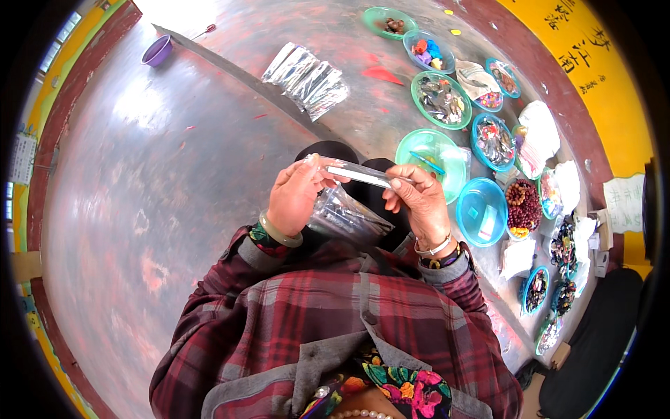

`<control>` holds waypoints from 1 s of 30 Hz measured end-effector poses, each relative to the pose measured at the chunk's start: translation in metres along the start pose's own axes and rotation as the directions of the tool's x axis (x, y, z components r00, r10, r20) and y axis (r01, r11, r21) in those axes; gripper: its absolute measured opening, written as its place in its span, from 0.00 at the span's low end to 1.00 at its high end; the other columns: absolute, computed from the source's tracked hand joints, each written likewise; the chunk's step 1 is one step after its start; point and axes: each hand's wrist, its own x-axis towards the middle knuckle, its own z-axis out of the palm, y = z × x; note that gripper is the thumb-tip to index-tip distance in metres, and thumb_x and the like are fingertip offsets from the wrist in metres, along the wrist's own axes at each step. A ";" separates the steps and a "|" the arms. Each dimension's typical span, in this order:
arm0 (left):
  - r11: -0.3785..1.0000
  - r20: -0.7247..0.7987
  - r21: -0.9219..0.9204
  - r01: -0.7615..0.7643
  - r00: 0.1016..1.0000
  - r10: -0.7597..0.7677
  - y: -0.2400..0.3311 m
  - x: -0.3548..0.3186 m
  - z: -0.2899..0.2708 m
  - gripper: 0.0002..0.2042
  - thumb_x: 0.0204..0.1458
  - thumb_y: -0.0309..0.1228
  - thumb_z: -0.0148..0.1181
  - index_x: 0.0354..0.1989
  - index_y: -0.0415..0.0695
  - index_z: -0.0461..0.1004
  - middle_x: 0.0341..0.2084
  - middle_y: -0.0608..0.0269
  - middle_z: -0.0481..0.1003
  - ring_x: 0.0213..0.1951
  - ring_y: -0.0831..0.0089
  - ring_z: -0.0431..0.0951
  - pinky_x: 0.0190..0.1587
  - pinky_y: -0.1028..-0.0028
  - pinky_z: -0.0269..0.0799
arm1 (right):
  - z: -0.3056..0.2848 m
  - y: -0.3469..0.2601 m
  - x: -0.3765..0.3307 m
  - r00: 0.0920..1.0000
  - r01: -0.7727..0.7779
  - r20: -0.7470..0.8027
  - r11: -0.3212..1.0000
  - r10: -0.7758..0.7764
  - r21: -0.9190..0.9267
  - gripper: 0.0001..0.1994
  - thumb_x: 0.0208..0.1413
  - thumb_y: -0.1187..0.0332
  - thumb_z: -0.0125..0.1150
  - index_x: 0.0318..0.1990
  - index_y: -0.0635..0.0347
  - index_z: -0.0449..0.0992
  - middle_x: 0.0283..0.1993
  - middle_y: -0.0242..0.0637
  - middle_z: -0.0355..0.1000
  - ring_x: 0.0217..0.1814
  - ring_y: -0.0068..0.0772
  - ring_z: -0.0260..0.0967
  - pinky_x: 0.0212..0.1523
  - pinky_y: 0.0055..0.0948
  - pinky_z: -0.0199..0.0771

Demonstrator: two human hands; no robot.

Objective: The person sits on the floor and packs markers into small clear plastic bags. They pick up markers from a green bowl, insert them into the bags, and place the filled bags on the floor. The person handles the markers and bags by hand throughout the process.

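Between my two hands stretches a narrow clear plastic sleeve (357, 173) with a white strip inside. My left hand (296, 192) pinches its left end, and my right hand (420, 197) pinches the right end between thumb and fingers. Just below them, on my lap, rests a bundle of clear packets (352, 213) with dark and white contents. What the small pieces inside these packets are, I cannot make out.
A stack of similar packets (307, 80) lies on the floor ahead. To my right stand a blue basin (481, 234), a green basin (405, 150) and several others holding beads and small parts. A purple bowl (156, 51) sits far left.
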 end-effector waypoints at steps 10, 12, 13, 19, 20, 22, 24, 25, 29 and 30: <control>0.965 -0.040 0.236 -0.119 0.990 0.132 -0.001 0.000 -0.007 0.13 0.59 0.28 0.42 0.41 0.32 0.71 0.39 0.52 0.73 0.39 0.69 0.73 0.43 0.72 0.67 | 0.002 0.005 -0.001 0.995 0.012 -0.102 0.999 -0.008 0.040 0.06 0.52 0.73 0.59 0.36 0.64 0.75 0.26 0.34 0.73 0.23 0.21 0.69 0.23 0.16 0.66; 0.959 -0.052 0.234 -0.161 0.983 0.178 -0.001 0.000 -0.005 0.11 0.58 0.26 0.44 0.40 0.32 0.72 0.39 0.53 0.74 0.39 0.71 0.73 0.43 0.73 0.67 | 0.002 0.005 -0.001 0.995 0.010 -0.104 0.999 -0.006 0.044 0.06 0.51 0.73 0.59 0.36 0.64 0.75 0.26 0.35 0.73 0.22 0.21 0.69 0.23 0.16 0.66; 0.955 -0.058 0.234 -0.182 0.978 0.201 -0.001 0.000 -0.004 0.11 0.57 0.25 0.45 0.40 0.32 0.72 0.39 0.54 0.74 0.39 0.72 0.73 0.42 0.74 0.68 | 0.002 0.005 -0.001 0.995 0.012 -0.104 0.999 -0.007 0.041 0.06 0.51 0.73 0.59 0.36 0.64 0.75 0.26 0.35 0.73 0.22 0.21 0.69 0.23 0.16 0.66; 0.925 -0.076 0.287 -0.248 0.957 0.280 0.000 0.000 -0.003 0.12 0.58 0.25 0.44 0.42 0.31 0.71 0.37 0.53 0.75 0.38 0.72 0.73 0.42 0.74 0.68 | 0.003 0.009 -0.001 0.996 0.014 -0.091 1.000 -0.014 0.003 0.05 0.51 0.73 0.59 0.34 0.64 0.75 0.26 0.34 0.73 0.22 0.21 0.69 0.23 0.16 0.66; 0.927 -0.077 0.266 -0.266 0.952 0.295 -0.001 -0.001 -0.003 0.12 0.58 0.25 0.44 0.42 0.30 0.71 0.37 0.53 0.75 0.38 0.72 0.73 0.42 0.74 0.68 | 0.004 0.008 -0.002 0.996 0.016 -0.083 1.000 -0.017 -0.004 0.05 0.51 0.73 0.59 0.34 0.64 0.75 0.26 0.34 0.73 0.22 0.22 0.69 0.23 0.16 0.66; 0.927 -0.077 0.224 -0.302 0.942 0.326 -0.002 -0.001 -0.004 0.12 0.57 0.25 0.44 0.42 0.30 0.71 0.37 0.53 0.75 0.39 0.72 0.73 0.42 0.74 0.67 | 0.006 0.008 -0.002 0.997 0.016 -0.075 1.000 -0.016 -0.006 0.05 0.51 0.73 0.59 0.34 0.64 0.75 0.26 0.34 0.73 0.22 0.22 0.69 0.23 0.16 0.66; 0.943 -0.113 0.181 -0.281 0.946 0.304 -0.002 -0.001 -0.002 0.12 0.57 0.25 0.45 0.42 0.30 0.71 0.36 0.53 0.75 0.38 0.72 0.73 0.42 0.74 0.67 | 0.007 0.008 -0.002 0.997 0.007 -0.077 1.000 -0.007 0.004 0.04 0.51 0.73 0.59 0.33 0.64 0.74 0.26 0.35 0.73 0.22 0.22 0.69 0.23 0.17 0.66; 0.950 -0.129 0.159 -0.270 0.948 0.291 -0.001 -0.001 -0.002 0.11 0.57 0.25 0.45 0.42 0.30 0.71 0.36 0.53 0.75 0.37 0.72 0.73 0.42 0.73 0.67 | 0.008 0.008 -0.002 0.996 0.009 -0.085 1.000 -0.008 0.012 0.05 0.51 0.73 0.59 0.34 0.64 0.74 0.27 0.35 0.73 0.23 0.22 0.69 0.23 0.17 0.67; 0.959 -0.104 0.138 -0.249 0.959 0.264 0.000 0.000 -0.006 0.11 0.57 0.24 0.45 0.42 0.31 0.71 0.35 0.54 0.75 0.36 0.71 0.74 0.41 0.74 0.67 | 0.010 0.004 -0.002 0.993 0.031 -0.116 0.998 -0.023 0.061 0.05 0.51 0.73 0.59 0.35 0.64 0.73 0.28 0.36 0.74 0.24 0.23 0.70 0.25 0.17 0.67; 0.959 -0.092 0.126 -0.254 0.959 0.266 -0.003 0.001 -0.008 0.10 0.56 0.24 0.45 0.42 0.32 0.71 0.34 0.54 0.75 0.36 0.72 0.74 0.41 0.74 0.67 | 0.009 0.002 -0.003 0.992 0.042 -0.126 0.996 -0.033 0.073 0.05 0.51 0.74 0.59 0.35 0.64 0.73 0.29 0.36 0.74 0.25 0.23 0.70 0.25 0.17 0.67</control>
